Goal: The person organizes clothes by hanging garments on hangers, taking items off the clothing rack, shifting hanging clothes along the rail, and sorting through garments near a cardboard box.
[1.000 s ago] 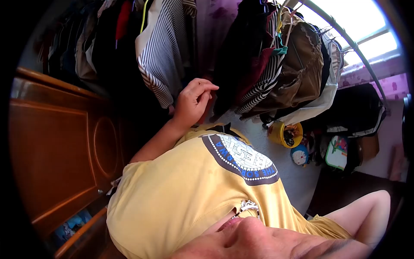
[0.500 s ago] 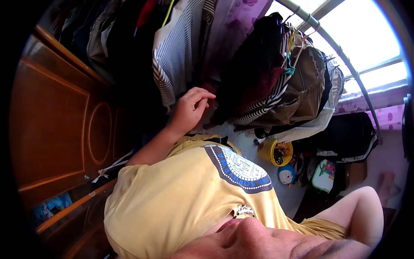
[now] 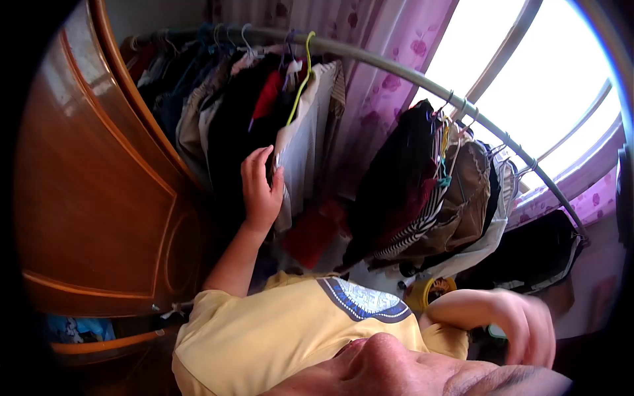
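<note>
My left hand [image 3: 261,188] is raised at the edge of a striped pale shirt [image 3: 307,142], which hangs on a yellow-green hanger [image 3: 308,82]. Its thumb and fingers are apart, with the thumb against or just in front of the shirt's edge; nothing is seen gripped. My right hand [image 3: 531,330] is blurred at the lower right, bent downward with its fingers partly extended and nothing seen in them. A dark garment [image 3: 231,145] hangs behind the left fingers. To the right, black, striped and brown clothes [image 3: 462,198] hang in a bunch.
A curved metal rail [image 3: 376,59] carries the hangers across the view. Brown wooden cabinet doors [image 3: 92,191] stand at left. Purple flowered curtains [image 3: 370,86] hang by a bright window [image 3: 515,72]. A yellow bucket [image 3: 417,295] and a red object [image 3: 310,237] are low down.
The view has tilted up, showing more rail and window. My left hand has moved left and up to the striped shirt, its fingers spreading. My right hand has come into view.
</note>
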Tool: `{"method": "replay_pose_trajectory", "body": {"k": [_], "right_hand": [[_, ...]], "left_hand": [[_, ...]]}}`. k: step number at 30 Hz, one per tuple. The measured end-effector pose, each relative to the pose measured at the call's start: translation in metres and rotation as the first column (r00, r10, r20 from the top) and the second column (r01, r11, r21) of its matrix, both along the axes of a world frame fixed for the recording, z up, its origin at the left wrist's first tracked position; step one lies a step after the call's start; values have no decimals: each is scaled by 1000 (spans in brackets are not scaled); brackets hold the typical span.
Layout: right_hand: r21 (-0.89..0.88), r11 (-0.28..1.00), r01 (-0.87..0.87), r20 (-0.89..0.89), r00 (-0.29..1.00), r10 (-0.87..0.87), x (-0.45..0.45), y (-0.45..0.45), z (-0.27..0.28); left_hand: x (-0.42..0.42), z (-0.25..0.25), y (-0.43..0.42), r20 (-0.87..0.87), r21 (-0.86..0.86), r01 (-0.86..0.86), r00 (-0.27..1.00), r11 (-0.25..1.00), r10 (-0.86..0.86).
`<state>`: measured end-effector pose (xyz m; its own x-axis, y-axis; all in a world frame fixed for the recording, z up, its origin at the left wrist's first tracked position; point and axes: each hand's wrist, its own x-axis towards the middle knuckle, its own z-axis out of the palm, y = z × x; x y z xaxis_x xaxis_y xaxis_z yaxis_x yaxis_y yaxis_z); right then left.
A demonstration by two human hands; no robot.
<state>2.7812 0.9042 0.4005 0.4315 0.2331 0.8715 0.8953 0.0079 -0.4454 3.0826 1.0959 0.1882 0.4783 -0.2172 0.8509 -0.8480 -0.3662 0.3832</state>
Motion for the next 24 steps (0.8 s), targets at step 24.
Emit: {"method": "replay_pose_trajectory", "body": {"k": [24], "right_hand": [[149,379,913,-675,374,-636,160,-69,-203]], "left_hand": [[96,14,-44,-335,-22,409,857,912,-392]]}}
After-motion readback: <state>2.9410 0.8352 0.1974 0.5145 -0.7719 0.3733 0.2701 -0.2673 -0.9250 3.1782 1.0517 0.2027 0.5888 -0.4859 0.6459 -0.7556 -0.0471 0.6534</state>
